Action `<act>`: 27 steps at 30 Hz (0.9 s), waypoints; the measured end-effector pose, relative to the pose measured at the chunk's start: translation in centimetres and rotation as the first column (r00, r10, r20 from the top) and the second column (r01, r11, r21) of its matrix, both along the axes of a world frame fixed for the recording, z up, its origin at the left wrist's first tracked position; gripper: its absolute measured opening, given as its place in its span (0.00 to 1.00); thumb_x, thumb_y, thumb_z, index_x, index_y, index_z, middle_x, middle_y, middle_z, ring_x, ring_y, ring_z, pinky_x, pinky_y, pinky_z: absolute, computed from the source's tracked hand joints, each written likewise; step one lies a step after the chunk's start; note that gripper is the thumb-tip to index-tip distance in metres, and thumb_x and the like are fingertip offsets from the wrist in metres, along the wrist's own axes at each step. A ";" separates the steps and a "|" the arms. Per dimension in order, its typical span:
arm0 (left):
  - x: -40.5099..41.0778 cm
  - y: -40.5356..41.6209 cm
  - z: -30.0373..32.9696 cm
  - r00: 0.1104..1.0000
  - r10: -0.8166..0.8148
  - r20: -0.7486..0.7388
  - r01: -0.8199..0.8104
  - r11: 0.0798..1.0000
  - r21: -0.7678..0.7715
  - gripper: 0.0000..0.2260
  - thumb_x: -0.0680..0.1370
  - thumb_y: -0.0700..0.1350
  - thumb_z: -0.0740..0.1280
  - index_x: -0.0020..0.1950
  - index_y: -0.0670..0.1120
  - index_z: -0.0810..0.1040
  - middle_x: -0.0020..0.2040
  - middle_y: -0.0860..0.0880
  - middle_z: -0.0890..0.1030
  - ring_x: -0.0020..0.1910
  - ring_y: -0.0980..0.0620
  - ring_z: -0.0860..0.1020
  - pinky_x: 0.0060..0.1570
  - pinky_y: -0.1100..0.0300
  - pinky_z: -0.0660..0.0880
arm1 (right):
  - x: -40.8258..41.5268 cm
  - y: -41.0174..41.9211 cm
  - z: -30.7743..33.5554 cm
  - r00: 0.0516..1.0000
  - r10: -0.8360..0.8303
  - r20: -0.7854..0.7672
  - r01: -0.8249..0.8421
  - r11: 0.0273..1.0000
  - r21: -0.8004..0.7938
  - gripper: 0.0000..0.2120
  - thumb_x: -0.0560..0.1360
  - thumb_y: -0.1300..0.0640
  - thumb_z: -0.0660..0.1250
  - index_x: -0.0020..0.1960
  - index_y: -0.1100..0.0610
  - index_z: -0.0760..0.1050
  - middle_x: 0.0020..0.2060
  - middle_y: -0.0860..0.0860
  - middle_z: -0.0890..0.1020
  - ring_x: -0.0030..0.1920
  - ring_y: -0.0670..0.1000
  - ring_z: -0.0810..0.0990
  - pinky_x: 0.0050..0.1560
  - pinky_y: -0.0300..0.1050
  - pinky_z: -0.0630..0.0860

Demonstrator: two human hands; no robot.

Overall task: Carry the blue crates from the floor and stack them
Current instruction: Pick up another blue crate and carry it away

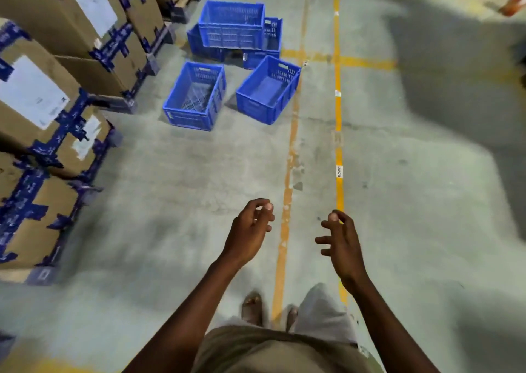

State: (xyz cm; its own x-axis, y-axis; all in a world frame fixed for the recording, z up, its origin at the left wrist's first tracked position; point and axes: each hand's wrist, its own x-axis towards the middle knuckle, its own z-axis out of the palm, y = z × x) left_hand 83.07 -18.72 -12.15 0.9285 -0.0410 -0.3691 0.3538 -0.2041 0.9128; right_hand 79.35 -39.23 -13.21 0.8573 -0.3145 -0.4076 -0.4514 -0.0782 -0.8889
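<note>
Several blue plastic crates stand on the concrete floor ahead. The nearest two sit side by side: a perforated crate (195, 96) on the left and a solid-bottomed crate (267, 89) on the right, turned at an angle. Behind them a crate (232, 25) rests on top of two lower crates, one of which shows at its right (272, 35). My left hand (250, 230) and my right hand (340, 241) are held out low in front of me, well short of the crates. Both hold nothing, with fingers loosely curled and apart.
Tall cardboard boxes (39, 99) with blue tape and white labels stand on pallets along the left. Two orange floor lines (338, 110) run forward on the right of the crates. An orange post (513, 2) shows at the top right. My feet are below.
</note>
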 end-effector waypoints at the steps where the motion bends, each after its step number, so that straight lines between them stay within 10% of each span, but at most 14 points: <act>1: 3.0 -1.1 0.0 1.000 -0.025 0.001 0.025 1.000 0.012 0.08 0.82 0.56 0.62 0.57 0.56 0.77 0.46 0.52 0.85 0.39 0.57 0.82 0.41 0.64 0.72 | 2.7 -1.2 -0.3 1.000 -0.029 0.003 0.029 1.000 0.005 0.27 0.73 0.33 0.58 0.67 0.45 0.69 0.57 0.50 0.80 0.43 0.51 0.84 0.44 0.50 0.77; 9: 26.4 -11.0 -2.7 0.995 -0.097 0.002 0.096 0.990 0.104 0.12 0.77 0.61 0.62 0.56 0.58 0.76 0.48 0.50 0.84 0.40 0.56 0.83 0.42 0.60 0.73 | 24.8 -13.4 -5.6 0.993 -0.115 0.009 0.115 0.993 0.016 0.19 0.80 0.37 0.60 0.67 0.43 0.70 0.55 0.49 0.81 0.46 0.52 0.85 0.43 0.48 0.77; 27: 73.1 -20.6 -4.3 0.950 0.312 -0.002 -0.312 0.950 0.017 0.06 0.83 0.53 0.62 0.55 0.55 0.77 0.47 0.48 0.84 0.38 0.58 0.82 0.41 0.64 0.74 | 80.0 -25.7 -2.1 0.982 0.186 0.001 -0.186 0.981 -0.047 0.28 0.72 0.32 0.59 0.67 0.46 0.70 0.55 0.50 0.81 0.44 0.49 0.83 0.41 0.47 0.76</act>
